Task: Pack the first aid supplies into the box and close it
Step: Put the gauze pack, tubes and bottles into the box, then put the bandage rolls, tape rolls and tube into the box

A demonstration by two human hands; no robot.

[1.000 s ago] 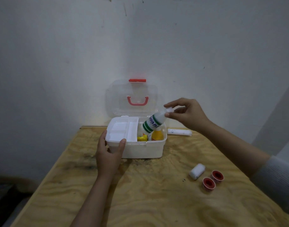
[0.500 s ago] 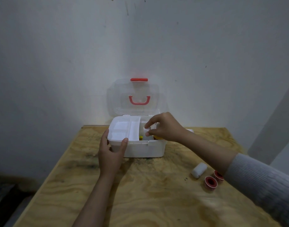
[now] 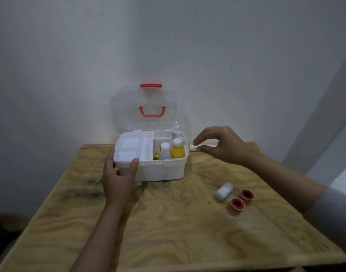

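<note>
Grey-white wall [image 3: 207, 46], stained plywood table [image 3: 168, 222], open white box [image 3: 160, 167] at back edge

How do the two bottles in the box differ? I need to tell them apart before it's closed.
The white bottle is white all over, with a broad plain cap; the yellow bottle has a yellow body and a smaller white cap. The white one stands left, the yellow one right. Both stand upright in the first aid box's right compartment.
</note>
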